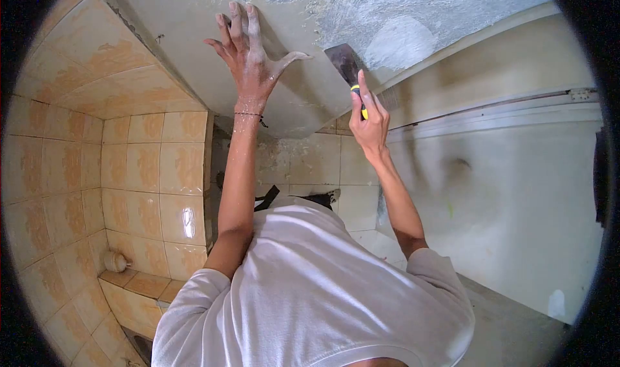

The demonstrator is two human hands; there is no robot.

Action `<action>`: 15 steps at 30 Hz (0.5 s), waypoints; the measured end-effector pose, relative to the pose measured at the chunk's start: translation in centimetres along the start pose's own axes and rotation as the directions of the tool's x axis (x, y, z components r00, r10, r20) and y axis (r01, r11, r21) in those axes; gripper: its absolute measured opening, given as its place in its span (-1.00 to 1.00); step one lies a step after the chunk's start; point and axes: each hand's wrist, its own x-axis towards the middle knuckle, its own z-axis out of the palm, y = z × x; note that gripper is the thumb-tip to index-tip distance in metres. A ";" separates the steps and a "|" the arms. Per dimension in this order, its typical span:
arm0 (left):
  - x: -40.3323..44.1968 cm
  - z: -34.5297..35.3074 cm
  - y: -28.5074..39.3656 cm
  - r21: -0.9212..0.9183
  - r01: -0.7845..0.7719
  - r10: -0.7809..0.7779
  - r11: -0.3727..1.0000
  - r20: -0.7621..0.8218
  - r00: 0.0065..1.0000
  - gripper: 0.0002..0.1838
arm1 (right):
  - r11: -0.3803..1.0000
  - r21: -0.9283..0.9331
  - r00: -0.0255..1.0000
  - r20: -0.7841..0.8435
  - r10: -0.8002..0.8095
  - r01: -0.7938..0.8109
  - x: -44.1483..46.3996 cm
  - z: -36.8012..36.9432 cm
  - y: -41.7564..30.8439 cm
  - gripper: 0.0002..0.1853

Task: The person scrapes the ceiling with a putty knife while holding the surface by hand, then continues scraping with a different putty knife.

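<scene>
My left hand [250, 66] lies with spread fingers against the painted wall [187, 18]. Pale dust coats its fingers, and a thin dark bracelet circles the wrist. To the right, my right hand [370, 125] is wrapped round the yellow-and-black handle of a putty knife [343, 62]. The wide dark blade points up and left at the wall, by the edge of a rough grey area [361, 5] where the paint is gone. Whether the blade touches the wall I cannot tell. A smooth whitish patch [402, 42] shows just right of the blade.
Orange-and-cream tiles [145, 167] cover the wall and recess at the left, with a tiled ledge [132, 281] holding a small round pale object [115, 262]. On the right stands a pale door-like panel [504, 205]. Floor tiles [314, 160] show below the wall.
</scene>
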 end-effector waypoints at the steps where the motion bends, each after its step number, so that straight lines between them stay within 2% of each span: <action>1: -0.1 0.0 0.0 0.027 0.014 -0.015 1.000 0.022 1.000 0.41 | 1.000 0.002 1.000 0.002 0.002 -0.002 0.1 -0.1 0.1 -0.48; 6: 0.1 0.0 0.0 -0.038 -0.009 0.008 0.999 -0.018 1.000 0.40 | 0.996 0.025 0.995 -0.047 -0.090 0.091 0.6 -0.5 0.5 -0.44; 12: -0.2 -0.1 0.1 -0.027 -0.002 0.002 1.000 0.000 1.000 0.40 | 0.999 -0.008 0.999 -0.001 -0.046 0.046 0.0 -1.0 0.3 -0.44; 15: -0.1 -0.1 0.1 -0.039 -0.001 0.001 0.999 -0.011 1.000 0.39 | 0.998 0.022 0.997 -0.044 -0.066 0.067 0.4 0.5 0.1 -0.45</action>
